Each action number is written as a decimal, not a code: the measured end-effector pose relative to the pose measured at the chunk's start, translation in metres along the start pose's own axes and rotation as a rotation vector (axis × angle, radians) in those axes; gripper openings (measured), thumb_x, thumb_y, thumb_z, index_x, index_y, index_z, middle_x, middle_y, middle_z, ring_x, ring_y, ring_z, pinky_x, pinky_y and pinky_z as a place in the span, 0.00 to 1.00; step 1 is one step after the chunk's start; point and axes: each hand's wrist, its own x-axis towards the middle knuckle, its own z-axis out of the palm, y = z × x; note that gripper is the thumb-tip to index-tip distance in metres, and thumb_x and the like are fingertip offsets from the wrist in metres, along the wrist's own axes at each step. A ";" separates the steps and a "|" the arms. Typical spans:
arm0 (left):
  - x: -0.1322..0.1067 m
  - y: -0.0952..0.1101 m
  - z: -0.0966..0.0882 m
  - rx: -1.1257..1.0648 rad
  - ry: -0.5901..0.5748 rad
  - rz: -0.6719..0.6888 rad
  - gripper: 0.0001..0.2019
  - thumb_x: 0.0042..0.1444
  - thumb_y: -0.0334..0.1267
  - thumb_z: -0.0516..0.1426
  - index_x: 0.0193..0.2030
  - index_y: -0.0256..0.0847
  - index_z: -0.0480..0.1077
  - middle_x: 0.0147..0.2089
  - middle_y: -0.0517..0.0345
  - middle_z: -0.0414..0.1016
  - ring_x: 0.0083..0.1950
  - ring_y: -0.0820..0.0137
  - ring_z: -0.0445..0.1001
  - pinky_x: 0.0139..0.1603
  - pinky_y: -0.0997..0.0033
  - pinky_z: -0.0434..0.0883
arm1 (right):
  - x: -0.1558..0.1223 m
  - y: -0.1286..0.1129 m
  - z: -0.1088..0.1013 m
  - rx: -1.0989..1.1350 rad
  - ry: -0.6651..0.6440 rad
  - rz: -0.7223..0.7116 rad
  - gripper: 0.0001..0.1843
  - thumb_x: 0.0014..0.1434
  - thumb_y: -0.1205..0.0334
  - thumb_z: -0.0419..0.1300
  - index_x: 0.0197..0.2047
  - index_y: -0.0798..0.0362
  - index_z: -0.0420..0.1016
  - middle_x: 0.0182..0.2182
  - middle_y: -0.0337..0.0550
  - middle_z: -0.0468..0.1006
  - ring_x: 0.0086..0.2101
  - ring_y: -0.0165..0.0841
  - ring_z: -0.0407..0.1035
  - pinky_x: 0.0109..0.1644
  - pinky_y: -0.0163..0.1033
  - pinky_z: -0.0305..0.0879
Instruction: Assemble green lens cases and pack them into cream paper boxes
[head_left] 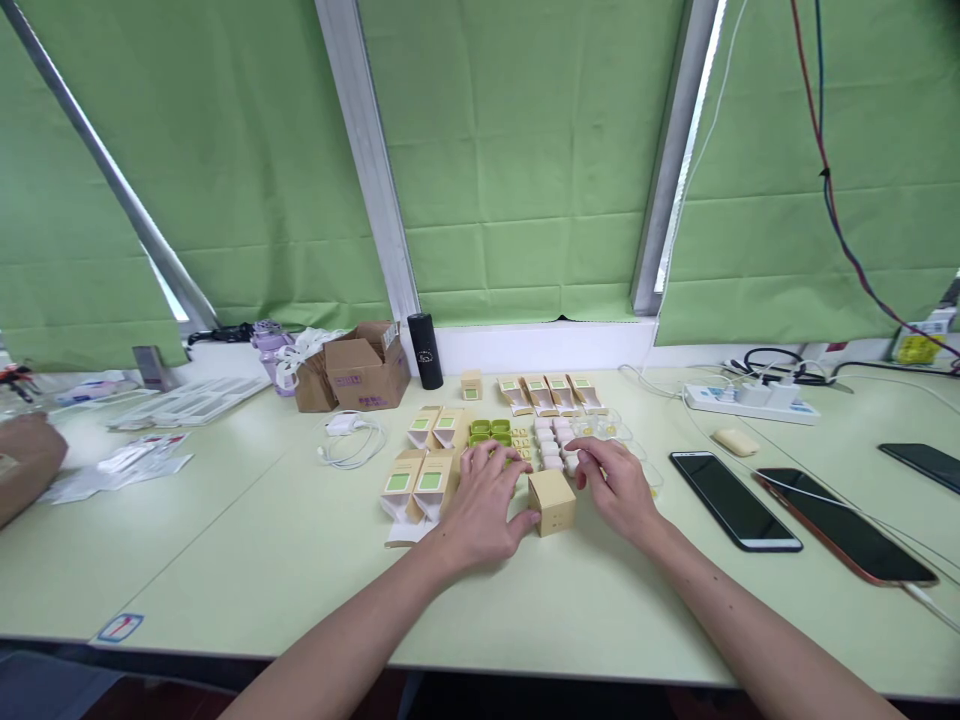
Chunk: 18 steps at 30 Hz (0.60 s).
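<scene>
I have the left hand [491, 500] with its fingers spread and its thumb well away from them; the thumb tip touches the left side of a small brown carton [551, 503], and the forefinger reaches the carton's upper left corner, without closing around it. The right hand [611, 485] has its fingers bent, forefinger and thumb reaching in over the small white jars [551, 462]; I cannot tell whether they hold one. The carton stands upright between my two hands, in from the table's [262, 590] near edge.

Just beyond the left fingers I see green square cups [490, 427], partly hidden, with little yellow pieces [520, 440] between them and the jars. To the left, four green-labelled cartons [427, 480] lie with white insides showing; four more open cartons [553, 393] line up toward the table's far edge, and a closed small carton [471, 385] stands to their left.

Farther out, a black cylinder [425, 352] and a cardboard box [367, 365] stand by the far edge. Toward the table's right side lie a phone [735, 500] and a power strip [752, 400].
</scene>
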 end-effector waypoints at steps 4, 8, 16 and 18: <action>-0.001 0.007 0.009 0.028 -0.025 -0.059 0.31 0.52 0.59 0.70 0.57 0.48 0.70 0.63 0.46 0.71 0.68 0.39 0.61 0.67 0.30 0.59 | 0.001 -0.001 -0.001 -0.030 0.041 -0.001 0.13 0.73 0.62 0.50 0.46 0.48 0.78 0.23 0.35 0.79 0.30 0.37 0.73 0.44 0.44 0.65; -0.001 0.017 0.019 0.039 0.007 -0.111 0.36 0.46 0.63 0.73 0.54 0.45 0.69 0.58 0.45 0.73 0.64 0.38 0.64 0.64 0.32 0.61 | 0.001 -0.002 0.000 -0.053 0.068 -0.007 0.13 0.73 0.62 0.51 0.45 0.49 0.78 0.23 0.36 0.79 0.30 0.38 0.74 0.43 0.43 0.65; -0.002 0.031 0.014 -0.059 0.026 -0.154 0.22 0.60 0.50 0.68 0.53 0.43 0.67 0.54 0.50 0.74 0.59 0.50 0.67 0.57 0.46 0.65 | 0.004 0.001 -0.001 -0.032 0.129 -0.004 0.10 0.69 0.64 0.54 0.46 0.49 0.78 0.27 0.39 0.81 0.34 0.40 0.76 0.44 0.45 0.67; 0.000 0.029 0.011 -0.108 0.100 -0.134 0.23 0.60 0.48 0.68 0.55 0.43 0.66 0.55 0.49 0.74 0.59 0.50 0.67 0.58 0.46 0.66 | 0.006 -0.001 -0.002 -0.001 0.151 -0.011 0.10 0.68 0.66 0.54 0.43 0.49 0.78 0.26 0.38 0.80 0.33 0.39 0.75 0.44 0.45 0.67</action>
